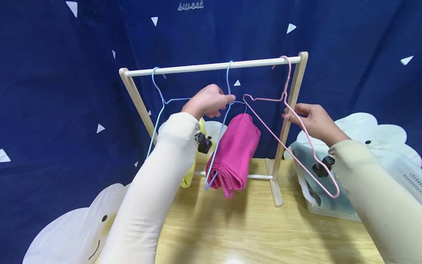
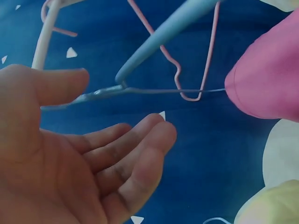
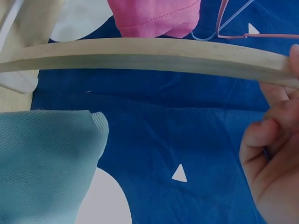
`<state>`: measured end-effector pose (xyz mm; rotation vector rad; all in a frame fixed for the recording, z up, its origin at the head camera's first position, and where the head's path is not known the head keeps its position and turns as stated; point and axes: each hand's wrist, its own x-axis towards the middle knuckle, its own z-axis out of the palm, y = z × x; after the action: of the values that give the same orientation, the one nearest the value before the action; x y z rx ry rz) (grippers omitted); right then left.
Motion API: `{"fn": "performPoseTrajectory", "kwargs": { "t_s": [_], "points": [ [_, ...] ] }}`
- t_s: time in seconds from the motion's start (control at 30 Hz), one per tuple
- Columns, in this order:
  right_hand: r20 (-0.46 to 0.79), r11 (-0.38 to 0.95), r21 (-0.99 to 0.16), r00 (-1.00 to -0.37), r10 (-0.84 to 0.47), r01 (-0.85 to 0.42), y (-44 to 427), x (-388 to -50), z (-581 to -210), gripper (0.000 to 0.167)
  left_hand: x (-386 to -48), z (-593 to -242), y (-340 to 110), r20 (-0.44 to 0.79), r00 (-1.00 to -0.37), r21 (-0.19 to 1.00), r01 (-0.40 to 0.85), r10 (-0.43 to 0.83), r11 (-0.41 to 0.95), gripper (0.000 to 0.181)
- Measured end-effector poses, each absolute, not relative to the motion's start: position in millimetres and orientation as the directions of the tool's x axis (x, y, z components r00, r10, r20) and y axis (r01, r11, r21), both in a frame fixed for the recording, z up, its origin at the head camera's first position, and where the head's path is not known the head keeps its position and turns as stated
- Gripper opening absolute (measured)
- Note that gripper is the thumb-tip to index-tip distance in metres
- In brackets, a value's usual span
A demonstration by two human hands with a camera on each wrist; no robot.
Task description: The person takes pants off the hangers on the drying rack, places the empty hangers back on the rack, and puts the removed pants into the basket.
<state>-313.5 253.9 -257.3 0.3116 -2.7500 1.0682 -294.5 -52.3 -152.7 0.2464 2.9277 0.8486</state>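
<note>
My left hand is at the neck of the middle blue hanger, which hooks over the rack's white bar. In the left wrist view its thumb lies by the wire, and the other fingers are loosely bent with a gap below it. A folded pink cloth hangs on this hanger. My right hand holds the right wooden post of the rack between thumb and fingers, as the right wrist view shows. Near that hand, a bare pink hanger hangs from the bar, tilted.
Another blue hanger hangs at the left, and a yellow cloth is partly hidden by my left arm. At the right stands a white basket with a grey-blue cloth. White cloud-shaped cushions flank the wooden table.
</note>
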Motion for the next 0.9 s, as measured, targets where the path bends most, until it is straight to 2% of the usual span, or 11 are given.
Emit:
{"fn": "performPoseTrajectory", "kwargs": {
  "t_s": [0.17,0.53,0.73,0.9],
  "points": [
    [0.26,0.732,-0.63,-0.959,-0.115,-0.259,253,-312,-258,0.06,-295,-160,-44,0.021,-0.99,0.462,0.13,0.136,0.877,0.041],
    [0.332,0.73,-0.608,-0.935,-0.123,-0.312,250,-312,-260,0.053,-299,-173,-34,0.055,-0.989,0.429,0.147,0.136,0.891,0.033],
    [0.319,0.714,-0.627,-0.939,-0.13,-0.311,250,-312,-260,0.054,-299,-177,-32,0.091,-0.982,0.404,0.188,0.165,0.895,0.03],
    [0.304,0.714,-0.629,-0.943,-0.139,-0.308,251,-312,-259,0.055,-301,-184,-28,0.135,-0.981,0.378,0.179,0.137,0.908,0.033]
  ]
}}
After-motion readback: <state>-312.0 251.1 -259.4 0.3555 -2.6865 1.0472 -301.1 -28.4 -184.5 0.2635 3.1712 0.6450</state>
